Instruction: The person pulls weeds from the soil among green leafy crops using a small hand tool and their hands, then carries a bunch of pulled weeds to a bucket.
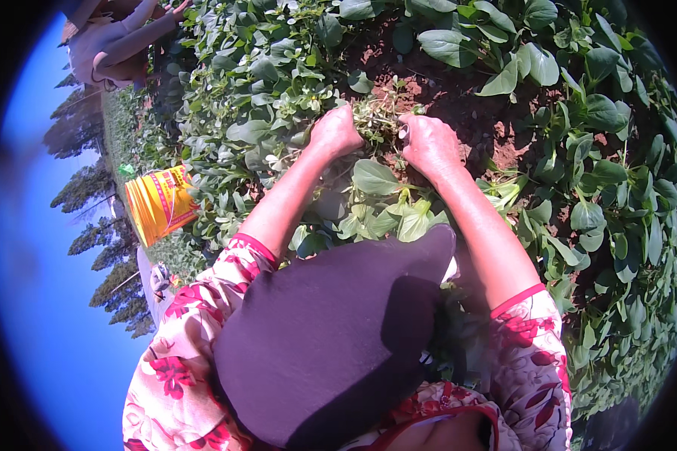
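My left hand is closed in a fist at the edge of a tangle of small-leaved weeds, gripping some of their stems. Across from it, my right hand is curled shut on the other side of the tangle, knuckles up. A small dark, rounded end shows at its thumb side; what it belongs to is hidden inside the fingers. Just below the hands grows a broad-leaved green plant, with a paler leafy plant close under it.
Dense leafy greens cover the right side, with reddish soil between rows. A yellow bucket stands at left among plants. Another person bends over at upper left. Dark cloth fills the lower middle, below my forearms.
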A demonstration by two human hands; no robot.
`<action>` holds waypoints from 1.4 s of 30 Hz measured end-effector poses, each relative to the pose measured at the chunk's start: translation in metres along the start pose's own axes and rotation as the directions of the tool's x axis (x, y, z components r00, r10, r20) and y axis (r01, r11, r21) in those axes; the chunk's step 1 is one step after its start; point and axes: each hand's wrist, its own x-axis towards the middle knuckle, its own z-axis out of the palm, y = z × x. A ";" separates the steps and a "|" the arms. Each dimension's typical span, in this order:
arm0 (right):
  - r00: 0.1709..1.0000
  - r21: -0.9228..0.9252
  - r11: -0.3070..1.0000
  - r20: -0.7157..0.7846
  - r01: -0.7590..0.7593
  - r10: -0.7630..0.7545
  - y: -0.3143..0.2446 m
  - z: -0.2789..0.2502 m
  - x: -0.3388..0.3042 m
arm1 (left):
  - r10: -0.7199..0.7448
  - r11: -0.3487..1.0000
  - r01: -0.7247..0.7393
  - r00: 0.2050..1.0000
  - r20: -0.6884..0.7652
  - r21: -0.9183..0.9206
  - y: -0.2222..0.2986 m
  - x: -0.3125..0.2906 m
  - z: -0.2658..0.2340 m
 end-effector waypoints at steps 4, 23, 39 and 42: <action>0.990 -0.091 0.986 -0.013 0.136 -0.138 -0.003 0.012 0.022 | -0.149 0.981 0.148 0.989 0.000 -0.122 0.003 0.006 -0.003; 0.998 -0.071 0.996 -0.035 0.050 -0.053 -0.034 -0.035 0.035 | -0.127 0.992 0.128 0.977 -0.172 -0.009 -0.005 0.018 -0.017; 0.991 -0.103 0.986 0.037 0.132 -0.128 -0.019 -0.008 0.073 | -0.324 0.946 0.319 0.939 -0.120 -0.056 0.006 0.023 -0.028; 0.979 -0.097 0.975 0.071 0.198 -0.192 0.007 -0.011 0.061 | -0.221 0.975 0.222 0.960 -0.174 -0.014 0.000 0.015 -0.016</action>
